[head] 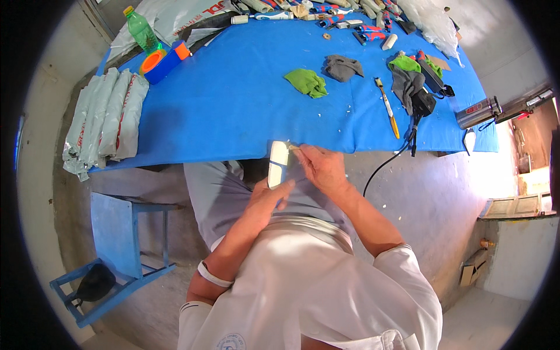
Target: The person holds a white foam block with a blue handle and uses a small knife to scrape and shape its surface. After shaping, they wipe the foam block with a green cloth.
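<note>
My left hand (269, 199) is closed around the lower end of a white handheld device with blue trim (278, 164), held upright over my lap at the table's front edge. The fingertips of my right hand (321, 166) are pinched at the device's top right corner, on a small pale piece (293, 148) too small to make out. On the blue-covered table (218, 105) beyond my hands lie a green cloth (307, 83) and a grey cloth (343, 68). A brush with a yellow handle (387, 107) lies farther right.
Grey plastic packages (111, 116) lie at the table's left, near a tape dispenser (164, 63) and a green bottle (143, 31). Several device casings (372, 33) are scattered at the far side. A black adapter (423, 103), its cable hanging off the edge, and a steel flask (477, 113) are at right.
</note>
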`<state>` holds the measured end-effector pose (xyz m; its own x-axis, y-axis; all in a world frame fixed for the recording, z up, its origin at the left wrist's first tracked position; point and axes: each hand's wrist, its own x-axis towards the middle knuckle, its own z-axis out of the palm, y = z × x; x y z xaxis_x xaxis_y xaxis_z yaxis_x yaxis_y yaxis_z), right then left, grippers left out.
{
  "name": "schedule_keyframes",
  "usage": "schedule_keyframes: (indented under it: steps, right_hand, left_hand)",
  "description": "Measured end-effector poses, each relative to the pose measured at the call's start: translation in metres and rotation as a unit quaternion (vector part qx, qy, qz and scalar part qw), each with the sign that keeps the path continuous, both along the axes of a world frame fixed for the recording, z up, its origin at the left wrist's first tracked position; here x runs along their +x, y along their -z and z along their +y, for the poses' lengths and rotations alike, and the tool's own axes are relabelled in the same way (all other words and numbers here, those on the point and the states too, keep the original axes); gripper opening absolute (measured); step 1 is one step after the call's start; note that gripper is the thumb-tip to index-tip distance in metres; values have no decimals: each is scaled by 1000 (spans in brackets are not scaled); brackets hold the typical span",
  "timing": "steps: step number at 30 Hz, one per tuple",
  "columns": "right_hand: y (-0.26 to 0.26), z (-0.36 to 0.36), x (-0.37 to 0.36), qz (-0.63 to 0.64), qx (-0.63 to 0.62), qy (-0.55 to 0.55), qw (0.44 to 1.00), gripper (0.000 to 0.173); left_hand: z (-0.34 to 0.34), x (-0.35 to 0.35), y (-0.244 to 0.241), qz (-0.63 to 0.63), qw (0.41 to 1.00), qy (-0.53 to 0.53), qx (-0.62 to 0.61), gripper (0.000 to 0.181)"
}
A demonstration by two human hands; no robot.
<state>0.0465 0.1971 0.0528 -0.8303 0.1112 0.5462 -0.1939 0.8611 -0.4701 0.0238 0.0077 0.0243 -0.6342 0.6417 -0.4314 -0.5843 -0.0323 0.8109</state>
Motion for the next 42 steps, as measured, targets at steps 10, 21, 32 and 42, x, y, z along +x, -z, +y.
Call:
schedule_keyframes:
  steps: [10,21,32,42]
  right_hand:
    - [-3,-7,10,-37,-19,-44,998,9]
    - [0,-6,11,-26,0,-92,995,8]
    - [0,0,7,-45,-37,-25,998,6]
    - [4,-1,3,-47,-68,0,997,15]
  left_hand:
    - [-1,0,5,12,1000,7,-9,26]
    - [0,3,5,-18,1000,-11,-1,25]
    - [-1,2,7,-14,1000,-6,-3,26]
    - [-2,1,9,-20,1000,-6,16,27]
